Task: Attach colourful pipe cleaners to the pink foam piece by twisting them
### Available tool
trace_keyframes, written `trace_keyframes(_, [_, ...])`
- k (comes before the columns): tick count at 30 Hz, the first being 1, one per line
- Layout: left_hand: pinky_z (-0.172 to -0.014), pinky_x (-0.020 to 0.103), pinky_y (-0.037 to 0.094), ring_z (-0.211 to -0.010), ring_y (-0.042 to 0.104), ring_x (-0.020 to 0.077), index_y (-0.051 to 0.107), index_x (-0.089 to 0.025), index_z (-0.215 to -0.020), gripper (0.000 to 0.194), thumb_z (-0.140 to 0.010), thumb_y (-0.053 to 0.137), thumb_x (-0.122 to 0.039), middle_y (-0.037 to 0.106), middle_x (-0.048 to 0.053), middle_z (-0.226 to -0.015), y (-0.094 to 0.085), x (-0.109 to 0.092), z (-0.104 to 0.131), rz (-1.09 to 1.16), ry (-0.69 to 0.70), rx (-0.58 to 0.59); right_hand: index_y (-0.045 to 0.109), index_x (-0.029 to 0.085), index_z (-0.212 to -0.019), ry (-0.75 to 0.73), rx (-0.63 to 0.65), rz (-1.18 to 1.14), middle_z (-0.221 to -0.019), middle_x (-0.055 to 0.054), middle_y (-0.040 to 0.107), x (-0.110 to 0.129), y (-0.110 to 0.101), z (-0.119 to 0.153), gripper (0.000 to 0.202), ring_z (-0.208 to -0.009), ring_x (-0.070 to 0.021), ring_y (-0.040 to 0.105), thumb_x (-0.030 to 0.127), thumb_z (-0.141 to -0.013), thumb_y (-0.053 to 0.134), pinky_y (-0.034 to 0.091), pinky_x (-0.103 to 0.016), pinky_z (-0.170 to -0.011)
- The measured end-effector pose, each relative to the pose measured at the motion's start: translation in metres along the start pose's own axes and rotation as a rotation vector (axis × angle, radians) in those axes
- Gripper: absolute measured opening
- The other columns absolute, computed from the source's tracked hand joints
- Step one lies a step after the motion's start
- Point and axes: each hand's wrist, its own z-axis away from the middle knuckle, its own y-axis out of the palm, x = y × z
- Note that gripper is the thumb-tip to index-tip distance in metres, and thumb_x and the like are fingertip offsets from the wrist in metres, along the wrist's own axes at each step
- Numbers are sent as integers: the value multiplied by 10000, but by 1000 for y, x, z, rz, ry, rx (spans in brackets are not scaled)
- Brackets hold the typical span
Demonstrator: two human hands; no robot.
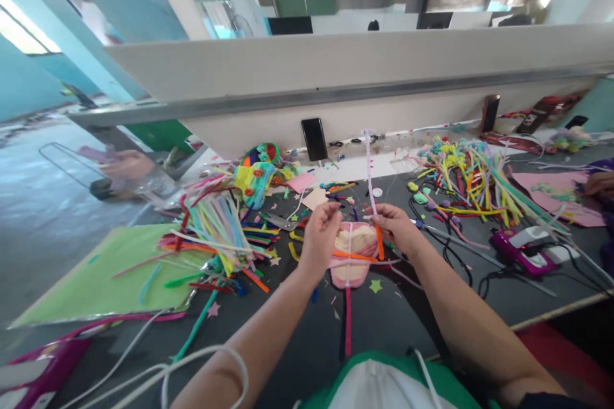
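Note:
A pink-and-cream flat padded piece (341, 276) lies on the dark table between my hands. Lilac and orange pipe cleaners (352, 256) cross over it, and a red-pink strip (348, 319) extends below it toward me. My right hand (396, 227) is closed at the piece's upper right corner, pinching a lilac pipe cleaner (369, 169) that stands up from the fingers. An orange end (380, 244) points down beneath the same fingers. At the piece's upper left is my left hand (320, 236), its fingers curled together; whatever they may hold is hidden.
Bundles of pipe cleaners lie left (215, 217) and right (472, 185). Scissors (283, 222) lie beyond my left hand. A phone (314, 139) leans on the partition (336, 67). Purple glue guns (520, 252) with cables flank the work. Another person's hand (599, 184) is at far right.

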Motion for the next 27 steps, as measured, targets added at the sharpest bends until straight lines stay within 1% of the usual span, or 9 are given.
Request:
trace_keyframes(1, [-617,229,448,-633,528,103,569,-177,-1044,293,-815,592,-357,585,6,-777,3,7,3,30,-25,47,690,186,-933,-13,-12,3,-648,18,617,-3,2,0,310,-393,-25,255,330,-670,770,135,-209,-390])
trace_keyframes(3, [-617,234,449,-638,535,108,584,-178,-1078,347,-804,608,-390,605,9,-779,9,19,8,73,-79,93,688,189,-929,-33,-17,9,-651,21,613,-8,5,-2,309,-389,-28,261,337,-671,769,149,-211,-387])
trace_keyframes(7, [-628,234,449,-644,539,109,615,-179,-1097,372,-804,611,-408,631,16,-786,13,28,12,114,-101,114,682,198,-902,-40,-2,56,-648,28,596,-17,11,-2,284,-385,-31,284,355,-679,761,187,-208,-379])
trace_keyframes(10, [-649,229,448,-661,532,104,647,-186,-1078,341,-804,615,-386,638,16,-808,10,28,12,130,-66,109,671,201,-877,-16,5,107,-643,32,581,-21,17,0,284,-392,-38,317,386,-680,758,233,-202,-373])
trace_keyframes(12, [-638,226,436,-649,516,103,668,-186,-1061,325,-811,609,-386,619,6,-759,5,30,12,117,-50,98,665,203,-875,0,16,145,-648,33,576,-24,21,1,289,-395,-40,326,408,-688,749,245,-198,-370])
trace_keyframes(17, [-612,224,407,-627,499,101,694,-158,-964,294,-817,612,-398,570,-4,-672,-5,38,8,157,-47,69,656,215,-908,23,56,211,-527,66,477,-33,25,2,295,-373,-54,291,463,-751,680,231,-196,-356])
trace_keyframes(23, [-588,208,392,-609,493,81,672,-151,-958,253,-801,648,-348,588,-4,-691,-7,43,6,277,-62,62,645,198,-889,31,80,218,-447,92,401,-34,32,4,319,-365,-55,271,475,-736,685,206,-199,-378])
trace_keyframes(25, [-583,204,393,-599,500,76,665,-152,-949,240,-791,658,-332,597,-5,-696,-7,44,5,318,-60,49,643,193,-887,38,85,215,-455,92,418,-33,36,5,325,-368,-51,281,465,-719,699,217,-199,-386])
trace_keyframes(27, [-570,201,390,-578,499,72,666,-145,-928,235,-775,673,-323,590,-9,-668,-6,45,3,343,-60,24,645,184,-901,47,95,205,-516,70,500,-33,38,6,341,-394,-51,333,451,-700,715,252,-197,-404])
